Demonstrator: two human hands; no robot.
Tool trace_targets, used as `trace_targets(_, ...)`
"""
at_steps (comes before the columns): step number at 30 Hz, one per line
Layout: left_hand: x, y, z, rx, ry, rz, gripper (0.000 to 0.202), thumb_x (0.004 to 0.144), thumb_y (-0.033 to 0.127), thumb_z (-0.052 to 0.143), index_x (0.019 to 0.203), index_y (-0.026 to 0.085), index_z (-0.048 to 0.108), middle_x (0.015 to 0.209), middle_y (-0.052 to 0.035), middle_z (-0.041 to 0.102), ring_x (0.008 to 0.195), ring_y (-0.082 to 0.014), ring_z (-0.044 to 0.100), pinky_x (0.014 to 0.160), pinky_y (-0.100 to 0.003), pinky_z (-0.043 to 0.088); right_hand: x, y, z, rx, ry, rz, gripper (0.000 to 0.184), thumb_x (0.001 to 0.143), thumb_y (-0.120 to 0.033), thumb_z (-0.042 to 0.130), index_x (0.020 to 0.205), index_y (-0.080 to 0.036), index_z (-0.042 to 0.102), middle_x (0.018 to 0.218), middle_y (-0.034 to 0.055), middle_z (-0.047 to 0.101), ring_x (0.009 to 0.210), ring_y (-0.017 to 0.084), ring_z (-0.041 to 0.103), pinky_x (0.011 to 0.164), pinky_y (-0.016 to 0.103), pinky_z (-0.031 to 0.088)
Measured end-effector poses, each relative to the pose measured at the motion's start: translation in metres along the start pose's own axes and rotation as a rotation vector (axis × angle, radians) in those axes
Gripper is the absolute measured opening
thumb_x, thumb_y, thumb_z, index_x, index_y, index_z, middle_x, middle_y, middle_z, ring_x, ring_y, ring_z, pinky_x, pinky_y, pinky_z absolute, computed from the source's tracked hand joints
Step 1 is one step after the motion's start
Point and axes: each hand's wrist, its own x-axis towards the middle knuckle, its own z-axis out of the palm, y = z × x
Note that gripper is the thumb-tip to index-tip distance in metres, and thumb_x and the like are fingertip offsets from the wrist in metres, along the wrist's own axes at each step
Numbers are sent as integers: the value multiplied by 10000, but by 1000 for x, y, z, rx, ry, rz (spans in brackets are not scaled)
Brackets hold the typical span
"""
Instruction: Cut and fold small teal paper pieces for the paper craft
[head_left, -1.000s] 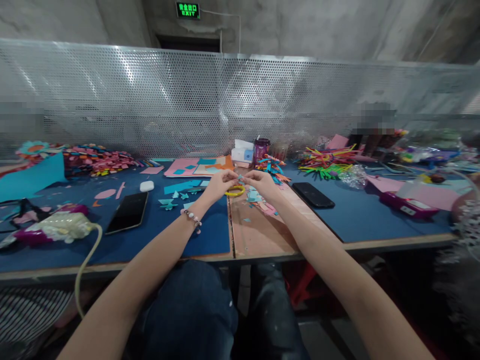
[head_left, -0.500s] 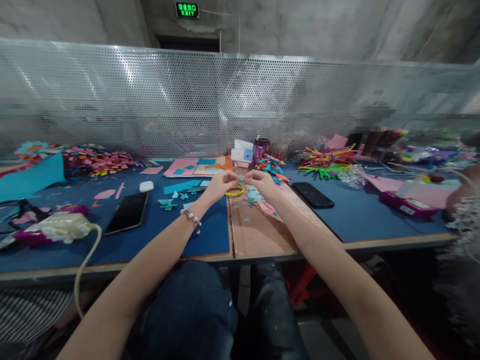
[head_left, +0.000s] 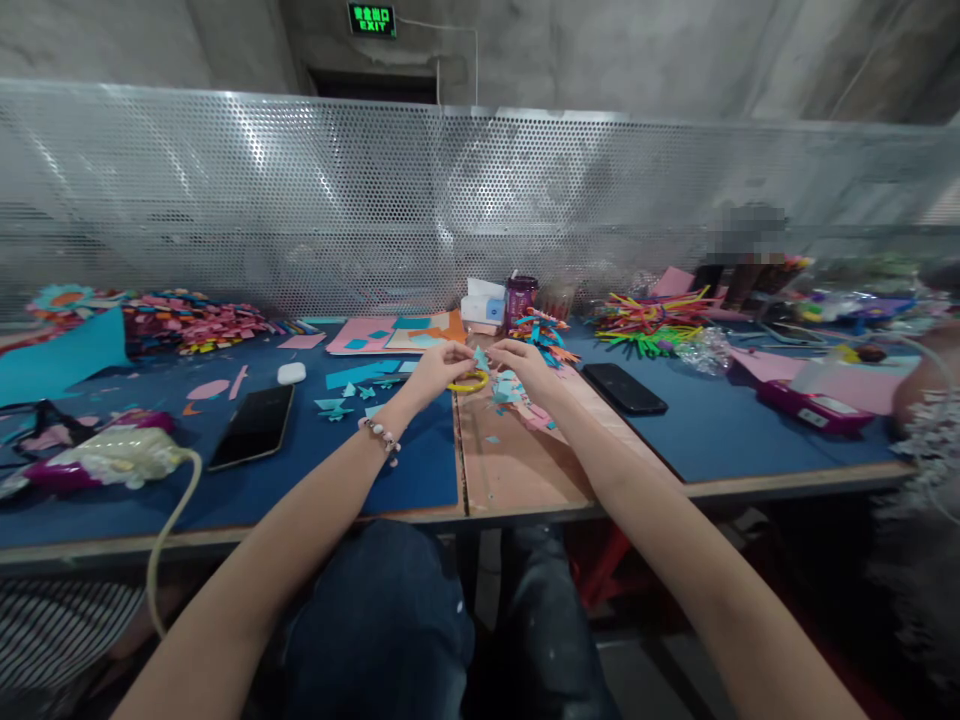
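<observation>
My left hand [head_left: 444, 369] and my right hand [head_left: 523, 362] meet above the middle of the table, fingers pinched. Between their fingertips is a small light-teal paper piece [head_left: 481, 357]. Just below my left fingers shows a yellow ring [head_left: 469, 383]; I cannot tell whether it is a handle or is touched. Beneath my right hand lie light-teal and pink paper scraps [head_left: 508, 392]. Left of my left hand, small teal paper cut-outs [head_left: 334, 408] rest on the blue mat [head_left: 420, 470].
Phones lie at the left [head_left: 253, 425] and right [head_left: 624, 388]. A glue gun [head_left: 112, 455] with a cord is at the left. Behind stand a purple cup [head_left: 521, 300] and a perforated metal screen [head_left: 337, 200]. Colourful pipe cleaners [head_left: 652, 322] lie at the back right.
The teal paper piece between my fingertips now shows larger and more upright. Both hands stay in nearly the same place.
</observation>
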Motion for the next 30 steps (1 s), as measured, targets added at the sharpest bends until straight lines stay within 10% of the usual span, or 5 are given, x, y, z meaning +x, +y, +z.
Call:
trace_targets(17,-1,-2,1,-46,-93,-88,321,666,286,713,908,106,605,860,-91,676,817,-178,648,763,-319,511,-3,-2,2,-240,-50,-60,262,752,-392,574,770,-138,635,754,25,618,702,134,536,637,248,404)
trace_targets(30,1,-4,-5,-199,9,-136,293,631,245,729,851,95,608,795,-74,671,730,-150,647,798,-358,512,2,6,12,-911,79,-543,87,806,-214,514,879,-170,530,907,93,584,804,192,536,712,318,436)
